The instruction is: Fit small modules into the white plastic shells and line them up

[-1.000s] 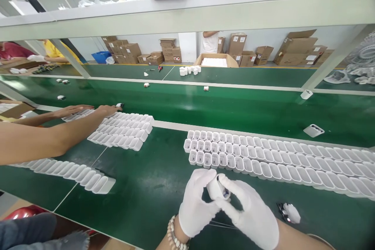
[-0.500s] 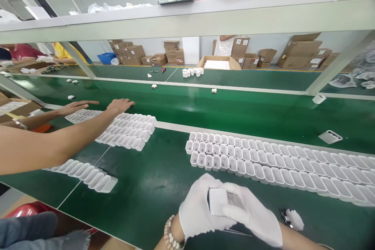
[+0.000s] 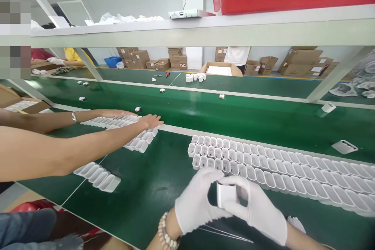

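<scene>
The green workbench (image 3: 152,187) carries long rows of white plastic shells (image 3: 281,170) along its far edge. At its near edge, the gloved left hand (image 3: 196,203) and right hand (image 3: 258,213) together pinch one white charger shell (image 3: 226,195), fingers closed round its sides. Best done, I judge, by gripping squarely and keeping the open face turned upward.
</scene>
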`<state>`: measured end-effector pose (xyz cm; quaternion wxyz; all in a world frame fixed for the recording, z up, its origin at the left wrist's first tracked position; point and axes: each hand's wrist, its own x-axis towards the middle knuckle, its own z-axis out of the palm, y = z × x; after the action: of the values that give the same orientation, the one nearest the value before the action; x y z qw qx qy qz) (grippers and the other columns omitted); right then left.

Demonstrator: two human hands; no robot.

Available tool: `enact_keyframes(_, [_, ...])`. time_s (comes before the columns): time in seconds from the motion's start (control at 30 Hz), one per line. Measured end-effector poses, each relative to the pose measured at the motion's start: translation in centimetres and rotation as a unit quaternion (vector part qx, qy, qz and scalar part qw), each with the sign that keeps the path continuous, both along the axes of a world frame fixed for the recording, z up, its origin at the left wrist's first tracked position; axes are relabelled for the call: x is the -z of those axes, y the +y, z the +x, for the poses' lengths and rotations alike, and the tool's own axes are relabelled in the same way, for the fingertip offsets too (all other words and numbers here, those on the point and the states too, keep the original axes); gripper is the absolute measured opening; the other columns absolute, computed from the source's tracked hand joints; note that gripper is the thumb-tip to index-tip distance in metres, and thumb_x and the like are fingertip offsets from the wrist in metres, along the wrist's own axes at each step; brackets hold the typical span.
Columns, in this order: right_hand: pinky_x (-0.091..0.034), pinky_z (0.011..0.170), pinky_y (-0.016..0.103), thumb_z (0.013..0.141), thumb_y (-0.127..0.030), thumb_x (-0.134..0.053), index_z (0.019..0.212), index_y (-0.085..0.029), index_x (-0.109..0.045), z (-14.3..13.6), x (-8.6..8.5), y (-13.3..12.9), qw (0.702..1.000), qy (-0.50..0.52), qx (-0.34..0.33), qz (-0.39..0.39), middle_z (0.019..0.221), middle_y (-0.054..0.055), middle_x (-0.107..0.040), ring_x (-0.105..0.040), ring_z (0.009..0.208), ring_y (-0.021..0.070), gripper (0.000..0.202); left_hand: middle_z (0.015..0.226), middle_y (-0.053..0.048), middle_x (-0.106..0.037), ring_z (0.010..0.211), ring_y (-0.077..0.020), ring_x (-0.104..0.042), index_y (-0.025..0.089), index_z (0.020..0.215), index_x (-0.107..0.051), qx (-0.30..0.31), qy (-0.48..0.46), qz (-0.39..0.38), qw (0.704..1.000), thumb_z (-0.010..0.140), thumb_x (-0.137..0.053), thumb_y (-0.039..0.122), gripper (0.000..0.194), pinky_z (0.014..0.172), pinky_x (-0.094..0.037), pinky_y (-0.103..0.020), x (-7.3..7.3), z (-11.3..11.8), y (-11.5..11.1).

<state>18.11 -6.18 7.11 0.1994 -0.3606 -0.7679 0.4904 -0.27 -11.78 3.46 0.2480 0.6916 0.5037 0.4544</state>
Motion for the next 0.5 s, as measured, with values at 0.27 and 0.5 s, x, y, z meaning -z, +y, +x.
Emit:
enact_keyframes(0.27, [-0.056, 0.072, 0.039, 0.087, -0.023, -0.056, 0.114, -0.029, -0.059, 0.2, -1.3, 1.8, 0.958, -0.030, 0.018, 0.285, 0.090, 0.003, -0.069, -0.067, 0.080, 0.0221, 0.028, 0.128, -0.010, -0.057, 0.118, -0.0288, -0.057, 0.025, 0.131, -0.050, -0.152, 0.140, -0.037, 0.978, 0.075, -0.072, 0.013, 0.061, 0.099, -0.049, -0.050, 2.6, -9.6, 3.7])
enact_keyframes(0.5, [-0.056, 0.067, 0.034, 0.076, -0.041, -0.073, 0.106, -0.020, -0.063, -0.6, -2.4, 3.2, 0.990, 0.117, 0.031, -0.074, 0.083, 0.005, -0.071, -0.067, 0.073, 0.0201, 0.038, 0.122, -0.005, -0.059, 0.114, -0.0243, -0.057, 0.029, 0.116, -0.061, -0.110, 0.120, -0.069, 0.984, 0.081, -0.062, 0.012, 0.038, 0.103, -0.045, -0.045, 6.0, -9.6, 5.2])
